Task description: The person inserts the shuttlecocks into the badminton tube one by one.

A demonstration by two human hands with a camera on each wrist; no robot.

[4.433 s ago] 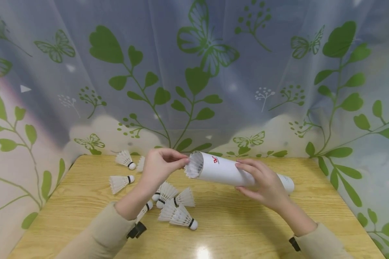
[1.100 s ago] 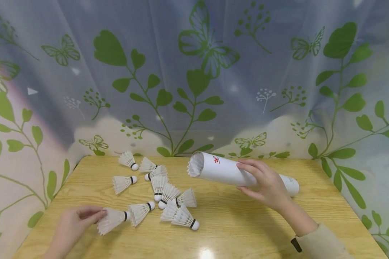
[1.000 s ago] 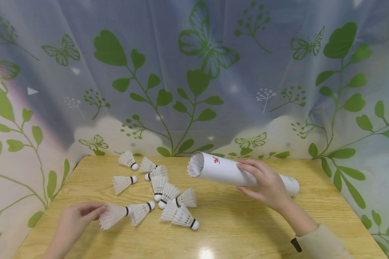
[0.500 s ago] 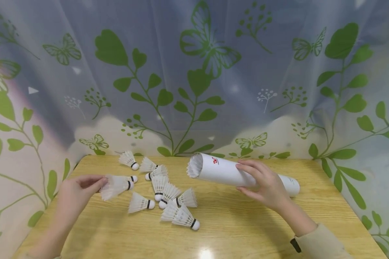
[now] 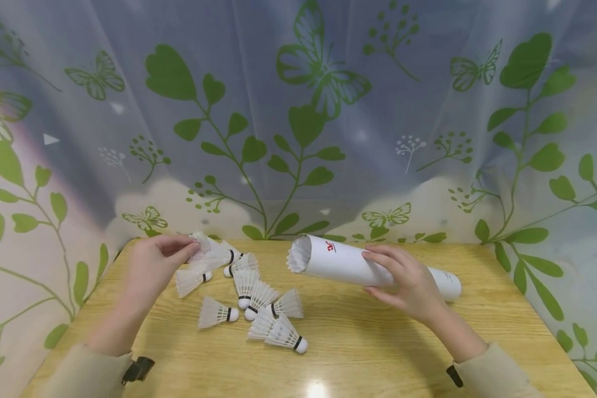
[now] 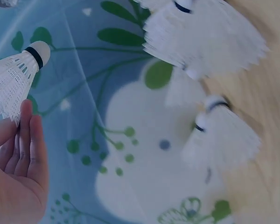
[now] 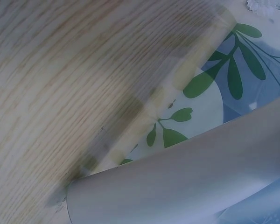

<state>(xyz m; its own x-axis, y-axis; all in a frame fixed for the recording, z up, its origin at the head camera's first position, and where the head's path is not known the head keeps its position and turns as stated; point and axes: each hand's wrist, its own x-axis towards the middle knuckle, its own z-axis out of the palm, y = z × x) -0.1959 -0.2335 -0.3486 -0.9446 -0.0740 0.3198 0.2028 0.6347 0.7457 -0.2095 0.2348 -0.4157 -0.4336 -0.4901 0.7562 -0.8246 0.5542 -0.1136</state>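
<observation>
My left hand pinches the skirt edge of a white shuttlecock between thumb and fingers, its cork pointing right. In the left wrist view, that held shuttlecock has a black band below the cork, and the fingertips are at the skirt's rim. My right hand grips a long white tube with a red mark, thumb below and fingers over the top. The tube is tilted, its mouth raised toward the left; a shuttlecock's feathered skirt shows in the mouth. In the right wrist view the tube crosses the lower part.
Several loose shuttlecocks lie on the wooden table left of the tube: a single one in front, a close group and an overlapping pair toward the middle. A patterned curtain hangs behind the table.
My left hand left the tube's mouth, took a shuttlecock at the front left and carried it back and right. A neighbouring shuttlecock turned on the table. The right hand kept holding the tube.
</observation>
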